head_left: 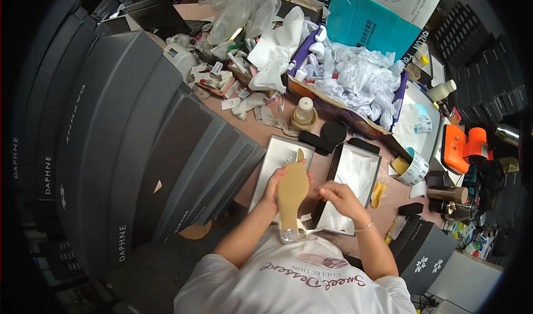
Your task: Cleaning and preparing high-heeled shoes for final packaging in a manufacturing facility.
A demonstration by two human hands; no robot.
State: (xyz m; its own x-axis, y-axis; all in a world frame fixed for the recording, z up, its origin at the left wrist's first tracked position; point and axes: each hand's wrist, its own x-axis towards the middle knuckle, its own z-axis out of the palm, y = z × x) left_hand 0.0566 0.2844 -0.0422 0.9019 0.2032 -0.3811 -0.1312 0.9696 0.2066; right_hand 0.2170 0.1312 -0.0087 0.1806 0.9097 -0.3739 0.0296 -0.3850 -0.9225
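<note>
A high-heeled sandal [292, 191] is turned with its tan sole up and its clear heel toward my body. My left hand [273, 189] is closed around its side, fingers partly hidden behind the sole. A narrow tan tip [300, 155] sticks out beyond the toe end; I cannot tell whether it belongs to a second shoe. Just right of the sandal, apart from it, is my right hand [340, 197], its fingers curled into a pinch. Whatever may be between those fingertips is too small to see. Behind the sandal lies a white-lined shallow box part [272, 160].
An open shoebox with white paper [355, 172] lies right of the sandal. Dark stacked shoeboxes [127, 142] rise on the left. Farther back stand a bottle [304, 113], black rounded items [333, 132] and a carton of crumpled plastic [355, 75]. An orange tape dispenser [455, 147] is at right.
</note>
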